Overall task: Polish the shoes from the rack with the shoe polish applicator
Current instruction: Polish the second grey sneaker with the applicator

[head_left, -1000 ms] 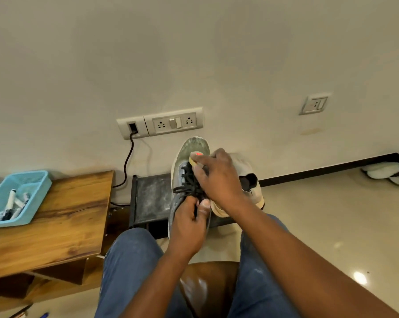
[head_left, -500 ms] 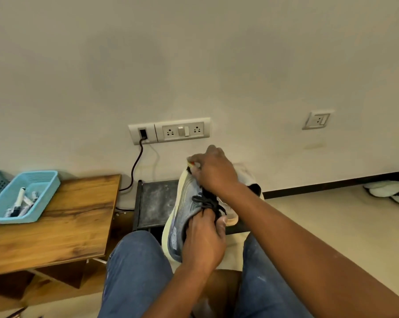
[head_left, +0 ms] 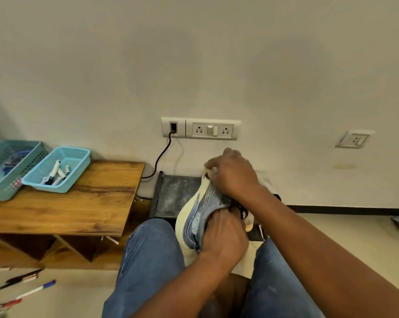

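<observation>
Since a second ago you have rolled the shoe (head_left: pixel 202 216) onto its side, pale sole toward the left of the frame, and slid your right hand (head_left: pixel 234 174) up to the toe. That hand is clenched round the applicator (head_left: pixel 208 168), of which only a pale tip shows at the toe. Your left hand (head_left: pixel 224 230) grips the heel end at centre frame, above your knees. Behind sits the dark rack (head_left: pixel 173 193); the wooden table (head_left: pixel 79 203) with two blue baskets (head_left: pixel 63 171) fills the left. Risk: pressing hard at the toe could twist the shoe out of your one-handed hold, or smear polish on the sole.
</observation>
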